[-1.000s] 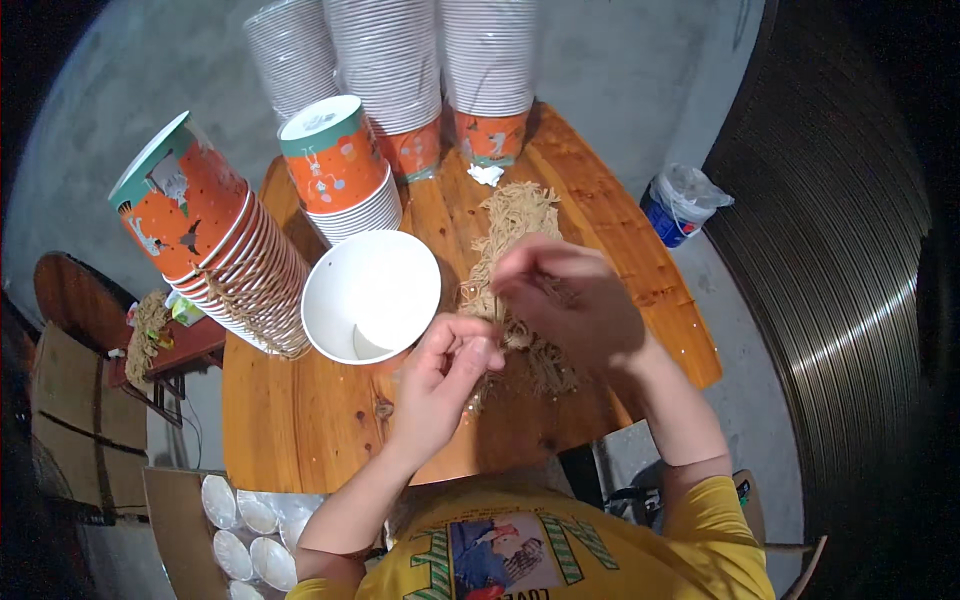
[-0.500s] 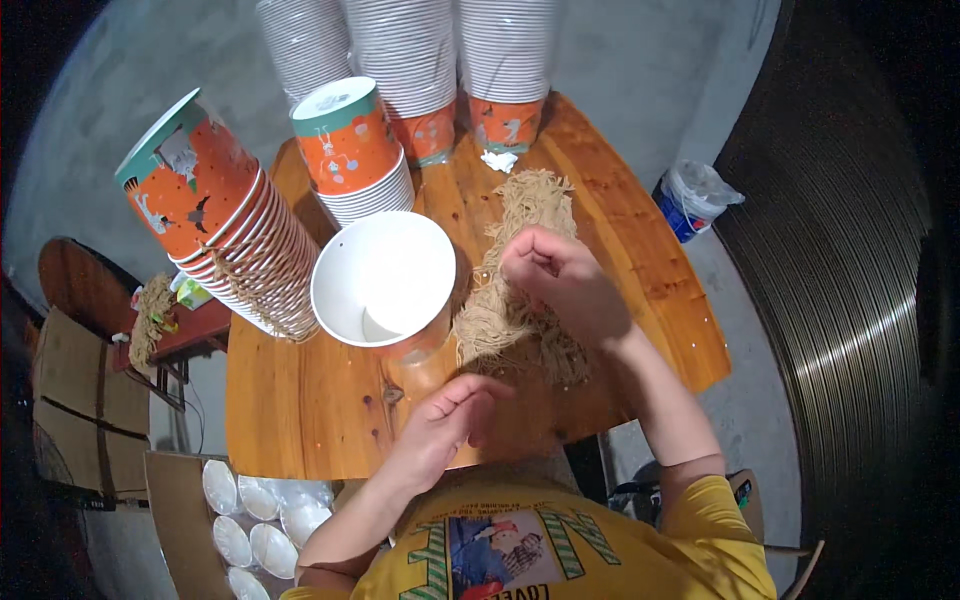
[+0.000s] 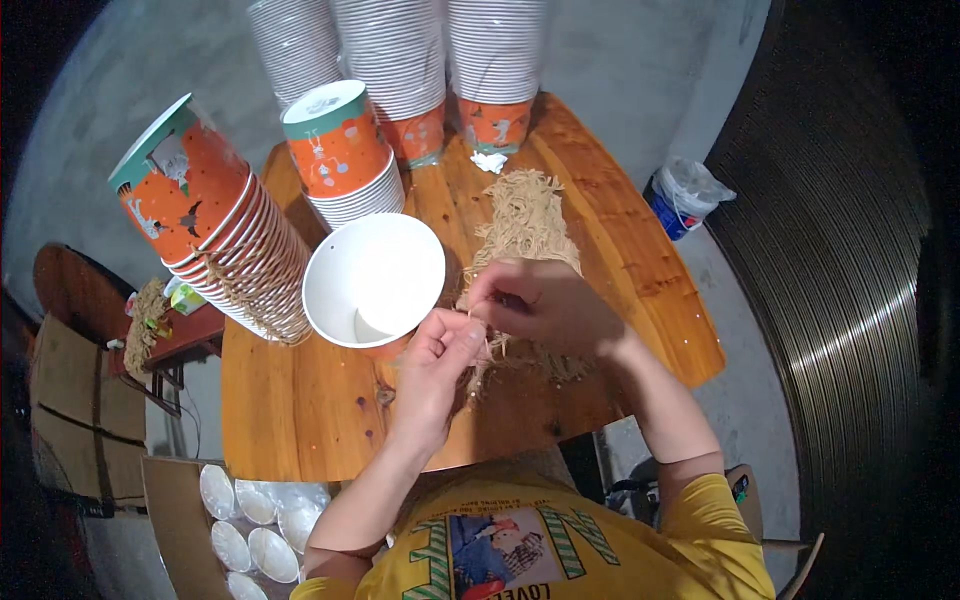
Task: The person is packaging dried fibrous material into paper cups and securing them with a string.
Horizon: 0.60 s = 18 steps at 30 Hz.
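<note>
Whereas the hands stand apart half a second earlier, the bare left hand point(image 3: 438, 362) has risen and now meets the bare right hand point(image 3: 550, 302) beside the round, white-lined paper bucket point(image 3: 385, 265). Both are curled, fingertips drawn together (whether either grips a strand, I cannot tell). The long, tan, stringy fibre bundle point(image 3: 524, 212) lies beneath and beyond them on the brown wooden table point(image 3: 300, 415).

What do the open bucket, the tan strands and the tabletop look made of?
Open bucket: probably coated paperboard, smooth and white inside.
Tan strands: likely some textile fibre, matte, in loose threads.
Tabletop: apparently varnished wood, showing grain, knots and sheen.
</note>
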{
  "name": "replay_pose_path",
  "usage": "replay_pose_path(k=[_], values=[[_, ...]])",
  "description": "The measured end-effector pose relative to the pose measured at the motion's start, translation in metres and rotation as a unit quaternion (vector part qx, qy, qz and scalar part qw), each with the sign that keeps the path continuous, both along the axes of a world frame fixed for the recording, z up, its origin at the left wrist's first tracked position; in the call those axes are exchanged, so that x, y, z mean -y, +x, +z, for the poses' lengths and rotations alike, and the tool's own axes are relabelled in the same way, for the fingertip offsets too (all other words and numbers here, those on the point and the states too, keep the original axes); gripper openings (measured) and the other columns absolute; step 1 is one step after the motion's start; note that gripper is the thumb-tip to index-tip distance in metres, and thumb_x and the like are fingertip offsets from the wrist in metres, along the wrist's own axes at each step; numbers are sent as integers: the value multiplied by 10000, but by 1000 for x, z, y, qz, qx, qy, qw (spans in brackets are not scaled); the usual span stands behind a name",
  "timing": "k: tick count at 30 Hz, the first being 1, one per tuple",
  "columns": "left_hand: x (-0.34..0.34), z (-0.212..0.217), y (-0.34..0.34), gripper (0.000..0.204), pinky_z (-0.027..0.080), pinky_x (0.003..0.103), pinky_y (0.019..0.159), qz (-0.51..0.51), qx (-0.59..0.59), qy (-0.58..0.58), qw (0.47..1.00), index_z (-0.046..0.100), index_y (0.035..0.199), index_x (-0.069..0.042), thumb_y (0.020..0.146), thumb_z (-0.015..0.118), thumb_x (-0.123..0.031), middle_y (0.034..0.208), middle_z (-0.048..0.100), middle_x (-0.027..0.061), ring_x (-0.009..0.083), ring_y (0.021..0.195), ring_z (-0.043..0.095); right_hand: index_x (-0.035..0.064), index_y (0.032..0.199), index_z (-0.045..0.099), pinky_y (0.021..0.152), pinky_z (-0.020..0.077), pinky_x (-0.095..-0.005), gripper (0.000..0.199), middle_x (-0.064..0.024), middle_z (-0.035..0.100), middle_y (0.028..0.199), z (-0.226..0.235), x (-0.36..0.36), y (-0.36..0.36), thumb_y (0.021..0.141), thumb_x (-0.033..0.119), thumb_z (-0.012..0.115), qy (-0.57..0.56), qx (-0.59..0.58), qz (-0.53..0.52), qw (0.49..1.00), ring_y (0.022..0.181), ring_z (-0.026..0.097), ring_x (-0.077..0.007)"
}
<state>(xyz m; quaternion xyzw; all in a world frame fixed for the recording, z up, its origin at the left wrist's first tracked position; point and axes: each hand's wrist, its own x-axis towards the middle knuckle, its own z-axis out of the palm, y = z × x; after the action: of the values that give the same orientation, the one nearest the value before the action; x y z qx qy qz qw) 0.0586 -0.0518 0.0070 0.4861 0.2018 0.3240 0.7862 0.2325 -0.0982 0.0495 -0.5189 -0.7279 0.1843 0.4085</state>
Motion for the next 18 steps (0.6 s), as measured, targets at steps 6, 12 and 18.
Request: replay_pose_path(k=[6, 12, 18], values=[[6, 2, -15, 133, 373, 187, 677, -13, 10, -60, 998, 542, 922, -51, 949, 514, -178, 795, 540, -18, 43, 724, 455, 36, 876, 586, 662, 491, -331, 131, -118, 611, 820, -24, 0, 11, 884, 166, 598, 81, 89, -123, 985, 751, 617, -259], [11, -14, -64, 160, 303, 180, 522, -67, -155, -80, 982, 543, 900, -88, 963, 499, -228, 712, 527, -28, 30, 582, 399, 30, 824, 600, 684, 491, -344, 63, -140, 591, 770, -53, 4, 53, 837, 92, 596, 67, 76, -221, 970, 759, 614, -285], [2, -14, -75, 181, 321, 190, 517, -28, -226, 83, 970, 538, 902, -64, 980, 492, -221, 654, 474, -30, 38, 566, 398, 43, 961, 596, 769, 491, -345, 167, -126, 616, 978, -61, 7, 30, 799, 83, 605, 13, 391, -290, 873, 862, 599, -284]])
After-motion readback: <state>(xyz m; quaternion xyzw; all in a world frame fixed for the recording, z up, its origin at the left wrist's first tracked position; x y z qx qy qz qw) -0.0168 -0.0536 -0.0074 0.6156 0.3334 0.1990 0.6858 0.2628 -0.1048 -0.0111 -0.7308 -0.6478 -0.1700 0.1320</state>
